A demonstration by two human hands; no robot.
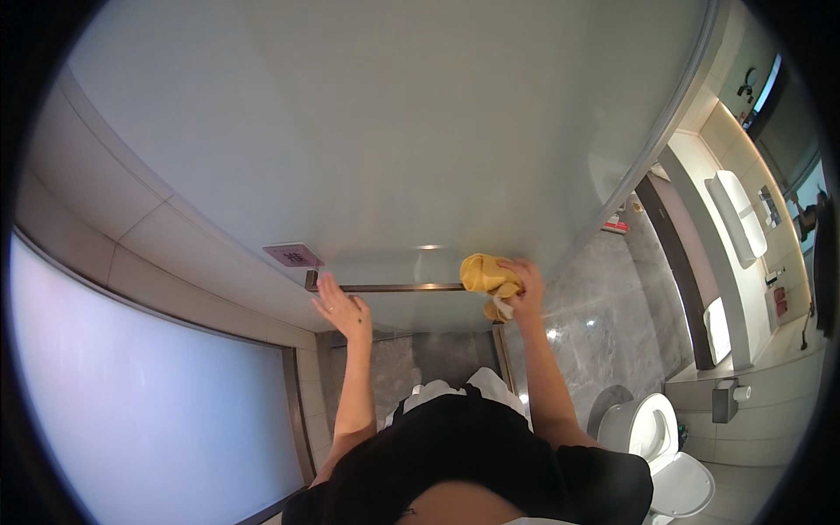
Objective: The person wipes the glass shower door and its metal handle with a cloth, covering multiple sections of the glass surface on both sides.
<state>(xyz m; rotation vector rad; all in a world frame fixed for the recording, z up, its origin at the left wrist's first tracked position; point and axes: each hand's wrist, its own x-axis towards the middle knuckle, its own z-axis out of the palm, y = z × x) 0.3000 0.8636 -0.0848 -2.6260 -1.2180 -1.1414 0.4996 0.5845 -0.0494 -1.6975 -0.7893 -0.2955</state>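
Observation:
A frosted glass panel (pixel 407 131) fills the view before me, with a horizontal metal bar handle (pixel 400 287) across its lower part. My right hand (pixel 527 292) grips a bunched yellow cloth (pixel 485 272) at the right end of the bar; the cloth covers that end. A whitish piece shows at the cloth's lower edge. Near the bar's left end, my left hand (pixel 342 312) is raised with its fingers apart and nothing in it. Whether its fingertips touch the bar or glass I cannot tell. A small pink sign (pixel 293 254) bearing writing is fixed just above that end.
At the lower right stands a white toilet (pixel 653 426) with its lid raised, beside a paper holder (pixel 725 400). A white washbasin (pixel 738 216) sits on a counter below a mirror (pixel 797 131). Grey tile floor (pixel 604 315) lies right; a bright frosted window (pixel 144 387) is left.

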